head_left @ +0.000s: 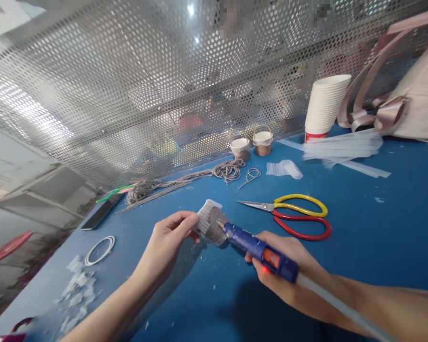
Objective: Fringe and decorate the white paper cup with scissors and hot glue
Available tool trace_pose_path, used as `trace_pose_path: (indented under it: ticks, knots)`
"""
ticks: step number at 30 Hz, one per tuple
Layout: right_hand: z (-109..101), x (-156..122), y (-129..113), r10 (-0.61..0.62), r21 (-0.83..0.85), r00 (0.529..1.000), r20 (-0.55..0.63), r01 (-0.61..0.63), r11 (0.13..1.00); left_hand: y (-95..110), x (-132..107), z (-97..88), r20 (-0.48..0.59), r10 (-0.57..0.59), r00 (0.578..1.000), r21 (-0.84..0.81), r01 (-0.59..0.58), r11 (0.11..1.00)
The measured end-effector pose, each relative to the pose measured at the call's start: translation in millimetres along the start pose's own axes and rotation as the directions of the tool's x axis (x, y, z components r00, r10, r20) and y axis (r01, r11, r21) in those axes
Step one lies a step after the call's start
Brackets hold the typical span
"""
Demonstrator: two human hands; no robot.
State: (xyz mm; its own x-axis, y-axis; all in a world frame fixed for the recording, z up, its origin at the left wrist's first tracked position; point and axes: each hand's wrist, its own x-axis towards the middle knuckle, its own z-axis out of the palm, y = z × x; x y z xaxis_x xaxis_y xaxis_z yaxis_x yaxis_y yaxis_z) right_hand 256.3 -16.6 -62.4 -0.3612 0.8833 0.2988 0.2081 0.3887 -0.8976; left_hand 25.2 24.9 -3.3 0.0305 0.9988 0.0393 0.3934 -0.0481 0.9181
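My left hand [176, 230] pinches the edge of a small cup-shaped piece [213, 224], white on one side and wrapped in grey cord on the other, tilted above the table. My right hand [281, 266] is closed around a blue glue gun [248, 241] with a red light glowing near its grip. The gun's nozzle is at the grey cord side; whether it touches cannot be told. A long translucent glue stick [338, 306] sticks out of its back end. Scissors [285, 211] with yellow and red handles lie just beyond my right hand.
Grey cord [230, 170] lies in coils behind. Two small cord-wrapped baskets [263, 144], stacked paper cups [326, 107] and translucent strips [342, 147] stand or lie near the perforated metal screen [185, 90]. A bag [421, 99] is at right; a white ring [100, 251] and scraps [79, 289] at left.
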Motion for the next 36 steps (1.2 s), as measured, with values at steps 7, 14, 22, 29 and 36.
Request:
trace_pose_path:
  ticks: [7, 14, 22, 29, 36]
  knots:
    - [6.0, 18.6, -0.6, 0.226, 0.310, 0.948, -0.223, -0.151, 0.939, 7.0, -1.0, 3.9, 0.084, 0.056, 0.995, 0.050, -0.060, 0.997]
    - [12.0, 41.5, -11.4, 0.173, 0.318, 0.946, -0.273, -0.081, 0.945, 14.2, -10.4, 11.3, 0.068, 0.255, 0.964, 0.188, -0.264, 0.946]
    - [27.7, 55.9, -22.4, 0.204, 0.346, 0.923, -0.325, -0.085, 0.934, 9.4, -21.4, 9.6, 0.029, 0.272, 0.962, 0.213, -0.272, 0.938]
    - [24.8, 53.0, -34.4, 0.283, 0.307, 0.909, -0.307, -0.187, 0.933, 11.3, -17.8, 7.9, 0.131, 0.204, 0.970, 0.008, -0.206, 0.978]
    - [33.7, 50.8, -8.7, 0.245, 0.237, 0.894, -0.375, -0.163, 0.958, 7.8, -7.6, 10.3, 0.193, 0.172, 0.966, -0.009, -0.173, 0.985]
